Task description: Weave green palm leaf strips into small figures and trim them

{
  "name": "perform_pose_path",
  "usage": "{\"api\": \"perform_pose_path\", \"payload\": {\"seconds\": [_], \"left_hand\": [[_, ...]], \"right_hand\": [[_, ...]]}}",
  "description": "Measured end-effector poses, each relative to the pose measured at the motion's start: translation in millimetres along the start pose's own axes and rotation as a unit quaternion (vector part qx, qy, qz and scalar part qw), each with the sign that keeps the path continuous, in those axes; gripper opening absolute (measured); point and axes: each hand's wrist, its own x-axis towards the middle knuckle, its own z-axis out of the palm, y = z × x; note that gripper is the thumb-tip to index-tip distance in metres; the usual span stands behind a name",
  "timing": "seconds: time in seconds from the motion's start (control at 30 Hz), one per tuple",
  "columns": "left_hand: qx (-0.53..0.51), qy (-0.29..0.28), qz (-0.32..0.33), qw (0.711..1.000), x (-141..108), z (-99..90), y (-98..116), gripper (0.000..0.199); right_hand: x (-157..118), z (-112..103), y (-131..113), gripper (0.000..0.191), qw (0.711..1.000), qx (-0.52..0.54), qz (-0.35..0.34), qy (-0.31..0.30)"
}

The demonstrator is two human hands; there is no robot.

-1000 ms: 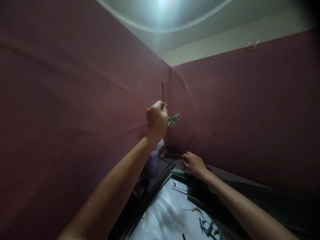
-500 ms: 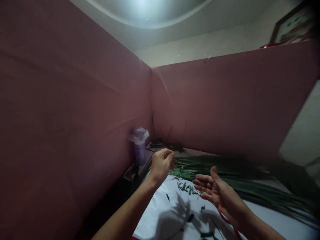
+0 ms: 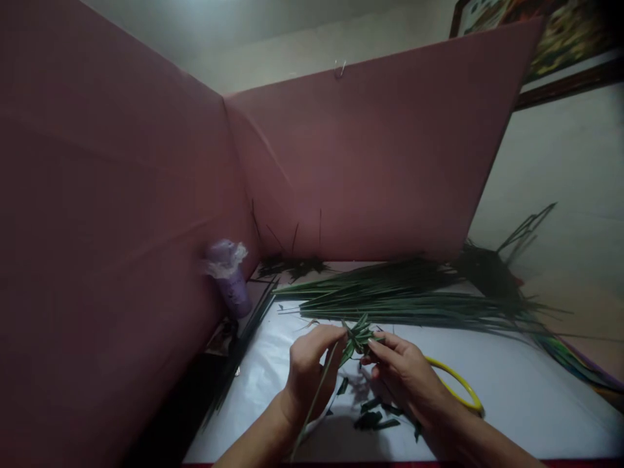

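Note:
Between my two hands is a small woven piece of green leaf strips [image 3: 359, 338] with pointed ends sticking out. My left hand [image 3: 314, 367] pinches its left side, and a long thin strip runs down from there past my wrist. On the right side, the fingertips of my right hand [image 3: 400, 367] close on the piece. Short dark green cuttings [image 3: 373, 419] lie on the white sheet [image 3: 517, 390] below my hands. A yellow loop-shaped handle [image 3: 461, 383] shows beside my right wrist; the rest of it is hidden.
Long green leaves [image 3: 400, 302] lie across the back of the table. At the left stands a purple bottle [image 3: 234, 286] with clear plastic round its top. Pink panels [image 3: 361, 162] rise behind and at the left. A framed picture [image 3: 575, 45] hangs upper right.
The view has turned right and down. My hands have come together and now hold the green woven piece; my right hand was open before. The yellow handle has come into view.

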Motion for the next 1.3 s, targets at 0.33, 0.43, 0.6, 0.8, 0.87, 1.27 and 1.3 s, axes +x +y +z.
{"api": "perform_pose_path", "payload": {"seconds": [0.33,0.43,0.6,0.8,0.87,1.27,1.3], "left_hand": [[-0.041,0.121,-0.225,0.966,-14,5.5,-16,0.019],[-0.162,0.110,-0.360,0.912,-12,8.3,-20,0.020],[-0.415,0.088,-0.429,0.797,-16,19.3,-22,0.046],[-0.465,0.123,-0.445,0.756,-18,19.6,-16,0.051],[-0.455,0.113,-0.460,0.754,-17,17.1,-15,0.051],[-0.364,0.093,-0.477,0.795,-6,12.7,-11,0.051],[-0.365,0.088,-0.475,0.796,-7,13.0,-11,0.051]], "right_hand": [[-5,2,10,0.028,0.996,-0.013,-0.022,0.082],[-7,4,12,0.029,0.997,-0.011,-0.019,0.079],[-10,6,15,0.028,0.998,0.001,-0.022,0.062],[-12,5,16,0.029,0.998,0.010,-0.024,0.059],[-12,5,16,0.028,0.998,0.008,-0.018,0.054],[-15,11,11,0.022,0.999,-0.008,-0.032,0.043],[-15,11,11,0.022,0.999,-0.008,-0.028,0.041]]}}
